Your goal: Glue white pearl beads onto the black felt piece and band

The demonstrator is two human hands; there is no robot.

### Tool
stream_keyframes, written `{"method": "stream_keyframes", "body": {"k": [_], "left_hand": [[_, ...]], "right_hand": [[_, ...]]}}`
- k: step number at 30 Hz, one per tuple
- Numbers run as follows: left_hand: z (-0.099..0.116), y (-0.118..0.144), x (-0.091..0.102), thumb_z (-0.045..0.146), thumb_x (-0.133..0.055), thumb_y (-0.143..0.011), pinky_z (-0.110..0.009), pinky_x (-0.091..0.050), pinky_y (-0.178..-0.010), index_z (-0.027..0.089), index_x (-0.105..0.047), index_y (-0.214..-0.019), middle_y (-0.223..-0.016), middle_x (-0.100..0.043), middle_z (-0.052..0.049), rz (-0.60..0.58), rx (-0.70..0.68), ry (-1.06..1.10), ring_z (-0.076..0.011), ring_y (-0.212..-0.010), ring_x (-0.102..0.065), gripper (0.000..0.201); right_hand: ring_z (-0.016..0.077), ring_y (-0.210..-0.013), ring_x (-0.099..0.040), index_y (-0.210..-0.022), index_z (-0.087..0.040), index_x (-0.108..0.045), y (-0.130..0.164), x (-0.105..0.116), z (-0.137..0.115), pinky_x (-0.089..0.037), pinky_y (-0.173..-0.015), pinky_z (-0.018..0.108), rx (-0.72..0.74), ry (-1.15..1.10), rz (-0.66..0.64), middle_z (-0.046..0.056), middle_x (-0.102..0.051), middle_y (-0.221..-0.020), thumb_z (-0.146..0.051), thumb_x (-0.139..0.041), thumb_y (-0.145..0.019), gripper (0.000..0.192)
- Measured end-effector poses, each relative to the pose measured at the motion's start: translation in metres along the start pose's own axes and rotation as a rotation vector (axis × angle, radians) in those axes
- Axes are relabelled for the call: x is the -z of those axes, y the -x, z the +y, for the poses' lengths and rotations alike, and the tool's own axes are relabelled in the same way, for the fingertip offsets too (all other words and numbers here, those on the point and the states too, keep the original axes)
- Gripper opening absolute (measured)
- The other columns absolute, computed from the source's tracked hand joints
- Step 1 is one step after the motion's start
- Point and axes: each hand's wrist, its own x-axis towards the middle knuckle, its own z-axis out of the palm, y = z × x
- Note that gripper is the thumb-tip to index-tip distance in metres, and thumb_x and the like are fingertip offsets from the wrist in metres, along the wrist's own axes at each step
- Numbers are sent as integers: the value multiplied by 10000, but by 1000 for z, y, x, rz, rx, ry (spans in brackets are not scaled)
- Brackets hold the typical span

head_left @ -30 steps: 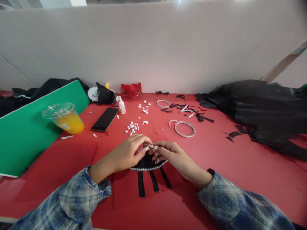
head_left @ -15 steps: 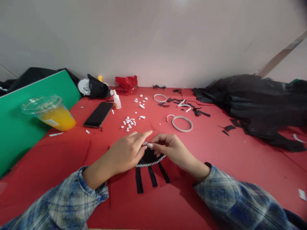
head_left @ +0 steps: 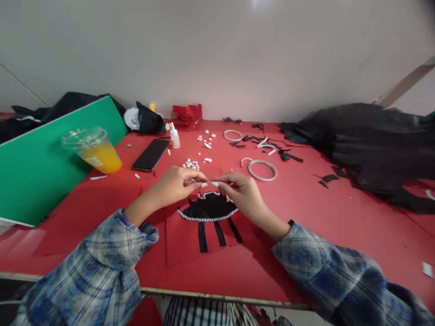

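Observation:
My left hand (head_left: 176, 185) and my right hand (head_left: 239, 192) meet fingertip to fingertip just above a black semicircular fabric piece (head_left: 209, 211) edged with a row of pearls and with three black strips hanging below it. Each hand pinches one end of a short pearl strand (head_left: 207, 183) between thumb and forefinger, held over the piece's upper edge. The black piece lies on a red sheet (head_left: 183, 244) on the red table (head_left: 340, 226). Both forearms wear blue plaid sleeves.
Loose pearls (head_left: 192, 164) lie beyond my hands, with a small glue bottle (head_left: 174, 136), a dark phone (head_left: 151, 154) and an orange drink cup (head_left: 97, 151) to the left. White tape rings (head_left: 262, 170) and black scraps sit mid-table. Black fabric (head_left: 374, 145) is heaped right; a green board (head_left: 44, 167) leans left.
My hands have lifted slightly off the black piece, uncovering its pearl-edged top. The view has tilted down, so the table's near edge now shows.

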Motion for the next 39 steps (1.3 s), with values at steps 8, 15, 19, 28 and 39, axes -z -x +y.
{"method": "stream_keyframes", "body": {"k": [8, 15, 19, 28, 39], "left_hand": [[-15, -2, 17, 280, -528, -830, -223, -446, -642, 169, -643, -833, -824, -687, -21, 54, 56, -116, -132, -722, -614, 160], [-18, -2, 26, 230, -503, -836, -223, -465, -708, 168, -608, -845, -859, -663, -19, 46, 125, -16, -129, -799, -610, 122], [-21, 0, 23, 265, -461, -865, -253, -475, -736, 186, -596, -928, -941, -643, -27, -25, 153, 6, -145, -863, -603, 168], [-9, 1, 15, 211, -437, -876, -264, -448, -769, 202, -601, -945, -994, -622, -38, -139, 7, -81, -144, -884, -597, 178], [9, 5, -2, 227, -413, -901, -266, -413, -727, 222, -602, -976, -899, -636, -13, -271, -104, -119, -135, -792, -577, 204]], "right_hand": [[164, -801, -624, -1070, -143, -621, -2, 22, 10, -518, -724, 317, 65, 101, -5, 87, -649, -904, -320, -581, -816, 312], [310, -1282, -371, -1315, -257, -464, 14, 43, 4, -363, -1010, 498, 227, 590, -584, 126, -415, -1390, -460, -604, -778, 591], [290, -1303, -347, -1384, -241, -355, 13, 48, 0, -382, -1010, 463, 183, 623, -620, 120, -374, -1424, -484, -574, -792, 677], [298, -1030, -558, -1215, -162, -534, 19, 60, 2, -489, -844, 448, 165, 662, -514, 160, -552, -1154, -561, -668, -667, 691], [253, -1260, -413, -1357, -282, -390, 14, 66, 19, -380, -1015, 422, 228, 358, -708, 78, -445, -1381, -416, -684, -726, 710]]}}
